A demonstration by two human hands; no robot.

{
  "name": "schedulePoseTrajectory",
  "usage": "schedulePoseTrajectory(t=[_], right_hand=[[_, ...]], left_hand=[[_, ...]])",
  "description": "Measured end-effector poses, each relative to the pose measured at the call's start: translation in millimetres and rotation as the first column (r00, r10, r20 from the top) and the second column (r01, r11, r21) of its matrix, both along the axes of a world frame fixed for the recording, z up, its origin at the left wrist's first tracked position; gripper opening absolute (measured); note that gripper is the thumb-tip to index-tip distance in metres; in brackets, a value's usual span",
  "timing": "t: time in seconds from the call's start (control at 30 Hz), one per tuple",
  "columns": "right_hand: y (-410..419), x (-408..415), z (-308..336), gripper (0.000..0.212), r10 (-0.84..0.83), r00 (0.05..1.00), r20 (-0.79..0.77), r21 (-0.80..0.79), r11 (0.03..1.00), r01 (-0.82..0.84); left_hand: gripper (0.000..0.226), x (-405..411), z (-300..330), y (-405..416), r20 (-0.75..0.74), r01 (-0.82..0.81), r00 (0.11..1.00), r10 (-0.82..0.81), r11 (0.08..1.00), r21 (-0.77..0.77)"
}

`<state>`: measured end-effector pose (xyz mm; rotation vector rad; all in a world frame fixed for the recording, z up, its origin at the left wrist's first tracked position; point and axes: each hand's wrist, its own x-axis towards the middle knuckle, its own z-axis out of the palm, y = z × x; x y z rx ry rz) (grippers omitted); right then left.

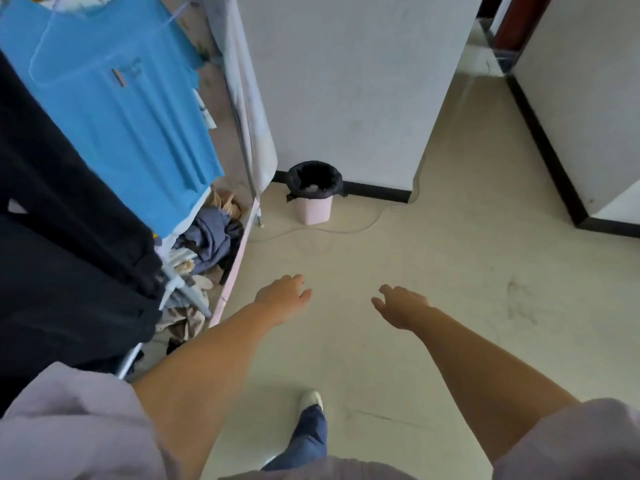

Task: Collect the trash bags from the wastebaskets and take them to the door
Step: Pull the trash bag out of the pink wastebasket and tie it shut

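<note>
The pale floor (pixel 433 271) bears a pink wastebasket (pixel 313 209) beside a thin white cord (pixel 346 231).

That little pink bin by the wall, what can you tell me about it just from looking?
The wastebasket is a small, pale pink tub, plastic by its look, slightly tapered, standing upright on the floor against the white wall's dark skirting. A black trash bag lines it, its edge folded down over the rim. Something pale and crumpled lies inside. A thin cable runs along the floor just beside its base. A clothes rack's leg stands to its left. Neither hand touches it.
</note>
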<state>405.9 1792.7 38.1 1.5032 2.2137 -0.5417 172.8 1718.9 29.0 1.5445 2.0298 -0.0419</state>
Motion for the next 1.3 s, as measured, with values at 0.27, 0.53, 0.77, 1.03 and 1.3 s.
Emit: schedulePoseTrajectory(t=[0.27,0.53,0.77,1.03,1.3], right_hand=[[144.4,-38.8,-1.3,0.05,-0.037,0.999,0.008,-0.036,0.999,0.037],[304.6,-68.3,-17.4,0.05,0.05,0.999,0.018,-0.08,0.996,-0.049],[446.8,-98.3,-26.7,0.051,0.118,0.992,0.034,-0.109,0.987,-0.114],[529.3,-164.6,-74.1,0.051,0.133,0.991,0.012,-0.193,0.973,-0.128],[605.5,-202.2,-140.4,0.049,0.083,0.997,-0.005,-0.267,0.96,-0.081]], left_hand=[[0.047,-41.7,7.7,155.9,0.003,0.003,1.0,-0.003,1.0,-0.006],[0.047,-67.7,-13.1,288.2,0.004,-0.138,0.99,0.139,0.988,-0.063],[0.046,-85.6,-24.8,400.1,0.068,-0.279,0.957,0.282,0.959,-0.051],[0.046,-139.1,-66.7,471.9,0.091,-0.342,0.93,0.356,0.929,-0.142],[0.043,-169.1,-131.4,547.6,0.131,-0.467,0.858,0.496,0.861,-0.201]])
